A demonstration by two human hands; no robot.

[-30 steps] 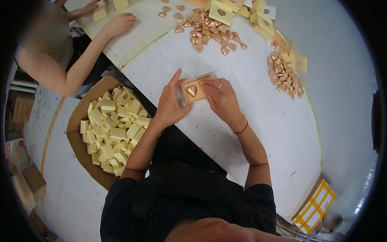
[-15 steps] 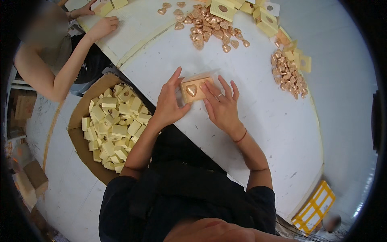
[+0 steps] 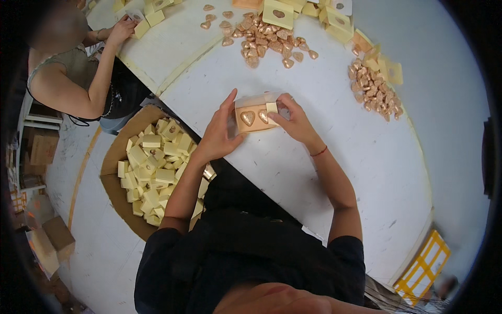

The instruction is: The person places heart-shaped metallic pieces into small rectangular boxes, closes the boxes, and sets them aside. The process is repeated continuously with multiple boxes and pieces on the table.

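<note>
A small cream box (image 3: 255, 129) with an orange-toned inside and a clear raised cover at its far side is in front of me. Two gold heart-shaped foil-wrapped pieces lie in it, a left heart (image 3: 248, 118) in plain sight and a right heart (image 3: 263, 116) partly covered by my thumb. My left hand (image 3: 217, 130) grips the box's left side, thumb at the near corner. My right hand (image 3: 294, 119) holds the right end, with its thumb bent over a small cream flap (image 3: 271, 107); its other fingers are partly hidden behind the clear cover.
Loose gold hearts form a pile (image 3: 266, 39) at the far middle and another (image 3: 372, 89) at the far right, near open cream boxes (image 3: 337, 26). A carton (image 3: 117, 194) full of cream boxes stands at my left. A co-worker (image 3: 73, 78) handles boxes at the far left.
My right hand has moved from pressing on the right heart to the box's right end, uncovering part of that heart. The co-worker's hands have come together at a box.
</note>
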